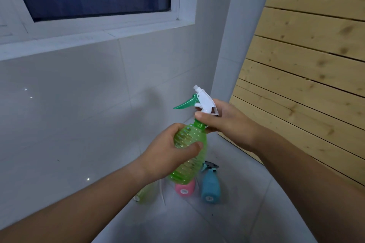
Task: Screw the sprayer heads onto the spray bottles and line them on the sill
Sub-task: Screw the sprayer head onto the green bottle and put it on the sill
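The left hand [169, 152] gripped the green bottle [187, 169] round its ribbed middle, in the air. The right hand [227, 122] pinched the sprayer head [205, 102] at its collar on the neck. A tilted head could cross-thread and jam. A slip would likely drop it onto the pink bottle [185, 188] and blue bottle [210, 185] below. The sill [79, 39] lay far left.

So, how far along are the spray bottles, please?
Done: the blue bottle seems to carry its head. In hand: left hand grips the green bottle, right hand holds its sprayer head. Left: the pink bottle, the yellowish bottle; none stands on the sill.
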Motion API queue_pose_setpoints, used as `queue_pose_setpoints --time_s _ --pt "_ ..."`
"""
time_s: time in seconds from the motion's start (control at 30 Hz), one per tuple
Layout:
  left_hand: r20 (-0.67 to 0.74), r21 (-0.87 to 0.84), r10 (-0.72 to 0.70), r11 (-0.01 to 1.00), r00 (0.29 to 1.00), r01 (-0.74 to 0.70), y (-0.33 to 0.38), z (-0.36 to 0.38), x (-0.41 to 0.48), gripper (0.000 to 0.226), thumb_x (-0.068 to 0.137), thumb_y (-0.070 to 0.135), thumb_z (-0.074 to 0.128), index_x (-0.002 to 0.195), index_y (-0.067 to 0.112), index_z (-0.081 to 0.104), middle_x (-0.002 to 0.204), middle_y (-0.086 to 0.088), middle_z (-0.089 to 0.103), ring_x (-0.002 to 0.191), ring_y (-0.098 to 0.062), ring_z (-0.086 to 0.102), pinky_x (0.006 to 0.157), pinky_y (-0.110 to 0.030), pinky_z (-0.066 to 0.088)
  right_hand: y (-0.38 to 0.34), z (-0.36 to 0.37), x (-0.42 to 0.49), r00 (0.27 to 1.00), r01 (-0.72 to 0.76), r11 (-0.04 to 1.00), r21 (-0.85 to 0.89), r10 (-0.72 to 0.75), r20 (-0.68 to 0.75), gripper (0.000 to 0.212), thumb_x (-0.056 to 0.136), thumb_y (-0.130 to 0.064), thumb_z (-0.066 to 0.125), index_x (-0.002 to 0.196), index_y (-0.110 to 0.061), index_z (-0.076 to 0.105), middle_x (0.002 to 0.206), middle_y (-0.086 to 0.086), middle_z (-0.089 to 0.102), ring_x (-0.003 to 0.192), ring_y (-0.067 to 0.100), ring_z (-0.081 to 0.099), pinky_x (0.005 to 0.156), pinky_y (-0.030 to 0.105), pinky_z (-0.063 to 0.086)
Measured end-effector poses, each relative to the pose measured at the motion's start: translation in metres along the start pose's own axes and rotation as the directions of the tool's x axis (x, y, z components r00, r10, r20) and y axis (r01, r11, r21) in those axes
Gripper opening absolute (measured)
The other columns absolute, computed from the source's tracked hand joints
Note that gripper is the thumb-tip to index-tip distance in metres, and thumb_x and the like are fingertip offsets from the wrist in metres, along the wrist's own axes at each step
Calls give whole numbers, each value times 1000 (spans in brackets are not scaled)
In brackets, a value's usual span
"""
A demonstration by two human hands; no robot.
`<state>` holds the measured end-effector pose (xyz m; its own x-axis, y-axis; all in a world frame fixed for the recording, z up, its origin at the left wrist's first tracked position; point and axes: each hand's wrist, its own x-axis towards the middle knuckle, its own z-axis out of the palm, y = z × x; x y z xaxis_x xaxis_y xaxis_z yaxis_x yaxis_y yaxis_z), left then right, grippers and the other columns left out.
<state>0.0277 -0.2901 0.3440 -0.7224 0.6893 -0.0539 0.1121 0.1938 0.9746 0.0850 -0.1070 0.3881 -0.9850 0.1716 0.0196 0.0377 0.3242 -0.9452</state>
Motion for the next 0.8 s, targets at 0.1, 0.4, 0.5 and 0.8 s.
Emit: queue_pose_setpoints --time_s 0.1,0.4,0.5,0.8 --pt "22 -31 -18 999 1000 19 1 -1 -1 40 75 34 79 109 18 66 94 -11 78 75 -17 74 76 -45 62 -2 -7 -2 997 4 998 61 -8 76 26 91 -13 66 115 -20 63 102 8 72 92 16 68 85 32 57" --pt "45 -43 -11 999 999 13 3 0 -2 33 84 24 80 112 12 67 99 -17 76 74 -15 73 69 -33 61 2 -7 -3 998 13 1000 2 -13 59 27 87 -22 71 112 -16 65 99 14 71 89 15 66 84 36 56" --pt "42 7 -9 1000 999 9 2 2 -3 26 88 21 78 111 13 67 95 -11 78 73 -12 73 68 -29 61 3 1 -2 999 14 986 -164 -18 -28 27 88 -37 69 106 -17 65 86 0 66 75 3 61 77 31 55" --pt "44 -38 -13 999 999 15 0 1 0 38 80 32 79 112 15 67 100 -13 78 86 -26 78 80 -47 63 6 1 0 1000 -3 990 -141 0 -25 27 88 -39 67 108 -20 66 84 -6 68 77 3 64 80 37 57"
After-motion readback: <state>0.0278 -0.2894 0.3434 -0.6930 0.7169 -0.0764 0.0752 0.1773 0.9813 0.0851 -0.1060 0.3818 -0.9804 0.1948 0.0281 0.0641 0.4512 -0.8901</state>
